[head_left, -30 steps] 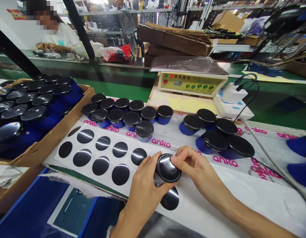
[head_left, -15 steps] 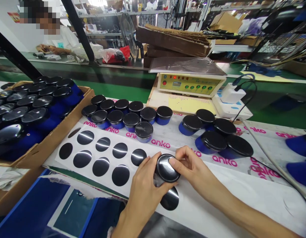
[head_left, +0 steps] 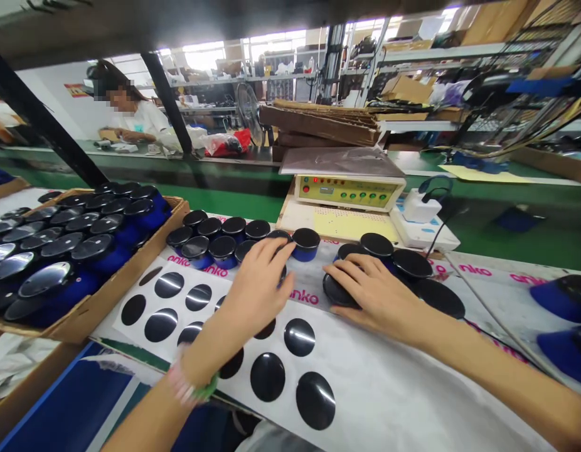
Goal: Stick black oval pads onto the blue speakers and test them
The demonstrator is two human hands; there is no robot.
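My left hand (head_left: 260, 282) reaches over the near end of the left group of blue cups with black tops (head_left: 222, 249); its fingers curve around a cup largely hidden beneath them. My right hand (head_left: 373, 289) lies over a dark-topped cup (head_left: 338, 290) at the front of the right group, fingers spread across its top and thumb at its near side. Below my hands, a white sheet (head_left: 366, 376) carries rows of glossy black discs (head_left: 315, 400). Part of that sheet is covered by my left forearm.
A cardboard box (head_left: 163, 235) full of blue cups stands at the left. Behind the cups is a control unit (head_left: 349, 193) with buttons, beside a white plug (head_left: 421, 206) and cables. More cups (head_left: 566, 298) lie far right. A person (head_left: 135, 119) sits across.
Both hands have moved apart and away from the black-topped piece they held together. My left hand went to the left group, my right to the right group. The view has tilted up.
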